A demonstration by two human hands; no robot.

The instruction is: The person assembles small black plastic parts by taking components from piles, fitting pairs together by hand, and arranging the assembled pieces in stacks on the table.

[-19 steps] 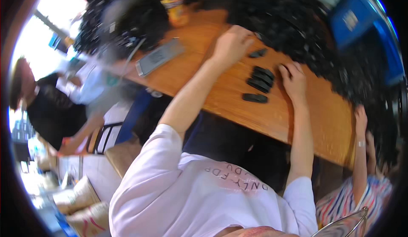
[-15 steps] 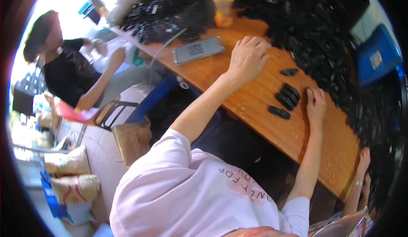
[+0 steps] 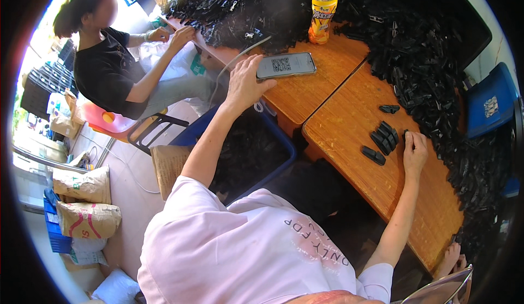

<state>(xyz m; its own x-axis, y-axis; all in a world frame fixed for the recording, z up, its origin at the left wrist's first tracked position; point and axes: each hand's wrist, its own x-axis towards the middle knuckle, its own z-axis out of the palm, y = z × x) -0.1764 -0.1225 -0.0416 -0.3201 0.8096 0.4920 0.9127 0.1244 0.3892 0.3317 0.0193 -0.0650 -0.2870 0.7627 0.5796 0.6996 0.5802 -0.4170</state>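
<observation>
My left hand [image 3: 244,83] is open, its fingers stretched out at the left edge of a phone [image 3: 286,65] that lies face up with a square code on its screen. Over the wooden table [image 3: 349,140], my right hand [image 3: 415,152] is closed in a pinch. A dark bit shows at its fingertips, apparently a small black plastic piece, mostly hidden. Left of that hand, several black plastic pieces [image 3: 384,138] lie side by side in a short row. One more piece [image 3: 373,155] sits at the near end, and a single piece [image 3: 389,109] lies apart, farther off.
A big heap of black plastic parts [image 3: 406,69] borders the table's far and right side. An orange drink bottle [image 3: 323,15] stands beyond the phone. A blue bin [image 3: 284,167] of dark parts is below the edge. One person [image 3: 112,69] sits left; another person's hand [image 3: 450,259] is lower right.
My left hand has swung left from above the table to the phone's edge. My right hand stays beside the row, its fingers now pinched. The view has shifted.
</observation>
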